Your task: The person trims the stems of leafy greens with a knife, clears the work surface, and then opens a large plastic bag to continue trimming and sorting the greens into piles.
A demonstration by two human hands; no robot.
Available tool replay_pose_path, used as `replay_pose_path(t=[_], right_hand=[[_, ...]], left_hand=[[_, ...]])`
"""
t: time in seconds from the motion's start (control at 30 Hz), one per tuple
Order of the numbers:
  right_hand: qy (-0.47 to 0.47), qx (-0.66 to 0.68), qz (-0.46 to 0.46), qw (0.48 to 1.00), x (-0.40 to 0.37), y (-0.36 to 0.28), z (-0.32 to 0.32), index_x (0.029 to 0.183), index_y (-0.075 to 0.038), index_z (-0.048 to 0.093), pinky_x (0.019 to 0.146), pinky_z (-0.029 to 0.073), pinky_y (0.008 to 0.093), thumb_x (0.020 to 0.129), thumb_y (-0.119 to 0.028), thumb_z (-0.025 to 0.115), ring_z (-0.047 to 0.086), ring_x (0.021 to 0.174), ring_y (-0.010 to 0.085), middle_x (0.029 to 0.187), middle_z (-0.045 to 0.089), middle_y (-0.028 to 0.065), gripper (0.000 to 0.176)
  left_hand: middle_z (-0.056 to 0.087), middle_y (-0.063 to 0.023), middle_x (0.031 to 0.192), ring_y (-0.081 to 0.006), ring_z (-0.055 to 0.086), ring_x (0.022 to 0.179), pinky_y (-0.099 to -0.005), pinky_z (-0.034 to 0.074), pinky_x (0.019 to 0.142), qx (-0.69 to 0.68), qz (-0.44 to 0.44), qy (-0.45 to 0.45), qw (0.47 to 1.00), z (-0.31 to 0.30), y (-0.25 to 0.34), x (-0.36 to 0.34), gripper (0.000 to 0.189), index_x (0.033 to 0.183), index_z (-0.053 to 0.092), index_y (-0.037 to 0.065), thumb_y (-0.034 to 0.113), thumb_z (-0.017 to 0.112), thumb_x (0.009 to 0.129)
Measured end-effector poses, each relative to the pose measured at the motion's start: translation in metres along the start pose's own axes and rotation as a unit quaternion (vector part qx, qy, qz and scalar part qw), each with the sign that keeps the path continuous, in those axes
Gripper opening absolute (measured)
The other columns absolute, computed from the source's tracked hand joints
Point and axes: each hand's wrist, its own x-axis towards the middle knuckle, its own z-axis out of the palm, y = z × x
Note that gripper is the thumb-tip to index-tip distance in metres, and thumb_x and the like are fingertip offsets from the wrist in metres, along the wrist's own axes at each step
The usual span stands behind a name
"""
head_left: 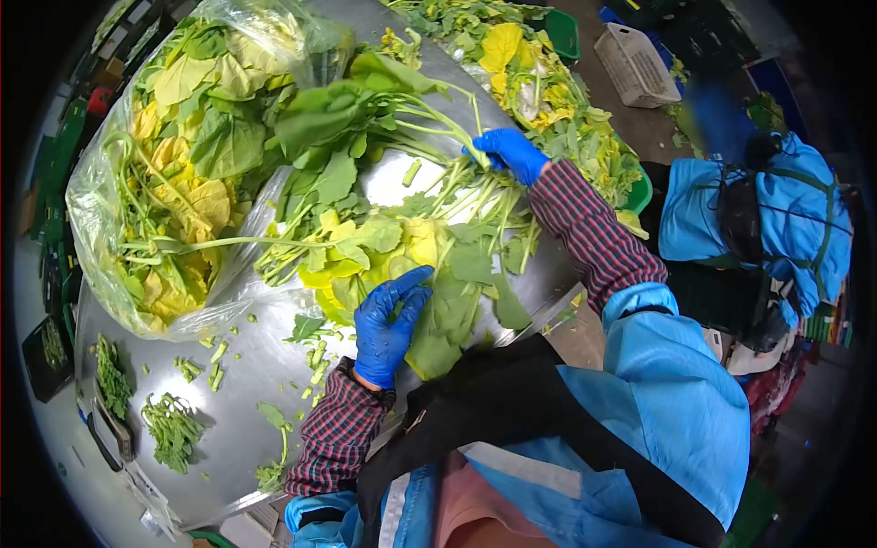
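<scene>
My right hand (pixel 512 153), in a blue glove, pinches the stems of a bunch of leafy greens (pixel 320 117) whose large green leaves hang out to the left. My left hand (pixel 388 321), also gloved in blue, is beside a pile of green and yellowing leaves (pixel 461 260) on the metal table (pixel 233 402). Its fingers are apart, with nothing seen between them. Left of the bunch stands a clear plastic bag (pixel 96 224) stuffed with green and yellow leaves.
Cut stem pieces (pixel 318 365) and small bunches of greens (pixel 174 431) lie on the table. Green crates (pixel 639 190) heaped with yellowing leaves stand beyond its far edge, near a white basket (pixel 635 66). A person in blue clothing (pixel 795 215) is at the right.
</scene>
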Motion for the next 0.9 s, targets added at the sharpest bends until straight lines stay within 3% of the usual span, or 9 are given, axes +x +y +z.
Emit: replay_pose_path(t=[0.07,0.2,0.33,0.4,0.43,0.57,0.67,0.87,0.9], right_hand=[[0.002,0.102,0.019,0.995,-0.043,-0.005,0.008,0.087,-0.004,0.068,0.049,0.034,0.0179,0.086,-0.022,0.057,0.046,0.053,0.0045,0.065,0.059,-0.0003,0.021],[0.047,0.150,-0.029,0.987,-0.089,0.016,0.030,0.081,-0.004,0.067,0.050,0.037,0.0202,0.082,-0.021,0.063,0.048,0.054,0.0069,0.065,0.059,0.0001,0.018],[0.095,0.142,-0.057,0.984,-0.131,0.014,0.081,0.078,-0.003,0.064,0.052,0.040,0.0209,0.079,-0.018,0.067,0.051,0.056,0.0070,0.065,0.058,0.0002,0.015],[0.077,0.117,-0.088,0.986,-0.147,0.019,0.104,0.082,-0.002,0.064,0.053,0.043,0.0216,0.077,-0.015,0.069,0.054,0.058,0.0067,0.066,0.059,0.0002,0.014],[0.078,0.105,-0.088,0.987,-0.160,0.011,0.115,0.084,0.000,0.064,0.052,0.044,0.0216,0.076,-0.010,0.069,0.054,0.058,0.0068,0.069,0.060,0.0010,0.013],[0.071,0.274,-0.040,0.958,-0.164,0.028,0.109,0.099,0.000,0.063,0.059,0.048,0.0211,0.082,-0.012,0.061,0.056,0.065,0.0072,0.081,0.062,0.0025,0.021],[0.060,0.366,-0.037,0.928,-0.152,0.042,0.062,0.105,0.000,0.062,0.061,0.046,0.0202,0.083,-0.015,0.059,0.053,0.065,0.0048,0.082,0.062,0.0009,0.026],[0.000,0.113,-0.071,0.991,-0.179,-0.040,0.112,0.101,-0.002,0.064,0.057,0.041,0.0187,0.082,-0.015,0.061,0.049,0.060,0.0048,0.080,0.061,0.0002,0.023],[0.002,0.113,-0.072,0.991,-0.175,-0.038,0.121,0.101,-0.002,0.064,0.057,0.041,0.0187,0.082,-0.015,0.061,0.049,0.060,0.0048,0.080,0.061,0.0002,0.023]], left_hand=[[0.065,-0.0100,0.086,-0.0149,0.061,0.075,-0.0267,0.047,0.071,-0.014,-0.007,-0.013,1.000,0.005,0.004,0.007,0.028,0.105,0.064,0.006,0.002,0.064,0.077],[0.064,-0.0072,0.089,-0.0120,0.059,0.078,-0.0264,0.047,0.073,-0.030,-0.039,-0.028,0.998,0.023,0.004,0.027,0.028,0.107,0.063,0.004,0.006,0.064,0.079],[0.063,-0.0094,0.089,-0.0125,0.057,0.080,-0.0265,0.046,0.071,-0.098,-0.064,0.050,0.992,0.050,-0.008,0.066,0.042,0.112,0.057,0.001,0.013,0.070,0.075],[0.062,-0.0057,0.091,-0.0116,0.056,0.080,-0.0236,0.045,0.074,-0.055,-0.105,0.046,0.992,0.059,-0.023,0.085,0.038,0.111,0.053,-0.002,0.008,0.066,0.078],[0.062,-0.0061,0.089,-0.0120,0.057,0.077,-0.0237,0.046,0.071,-0.149,-0.101,0.074,0.981,0.064,-0.022,0.086,0.028,0.102,0.056,-0.001,0.006,0.067,0.077],[0.062,-0.0029,0.084,-0.0094,0.056,0.073,-0.0224,0.046,0.067,-0.292,-0.076,0.086,0.950,0.055,-0.016,0.071,0.022,0.099,0.059,-0.001,0.000,0.064,0.077],[0.062,-0.0039,0.089,-0.0097,0.056,0.077,-0.0231,0.046,0.071,-0.286,-0.058,0.107,0.951,0.034,-0.010,0.059,0.025,0.103,0.058,-0.003,-0.001,0.063,0.078],[0.062,-0.0026,0.091,-0.0087,0.055,0.079,-0.0233,0.045,0.073,-0.265,-0.061,-0.008,0.962,0.042,-0.011,0.031,0.030,0.107,0.057,-0.003,-0.002,0.062,0.078],[0.062,-0.0044,0.092,-0.0095,0.056,0.080,-0.0244,0.046,0.073,-0.184,-0.058,-0.016,0.981,0.043,-0.013,0.028,0.032,0.108,0.056,-0.004,-0.002,0.063,0.077]])
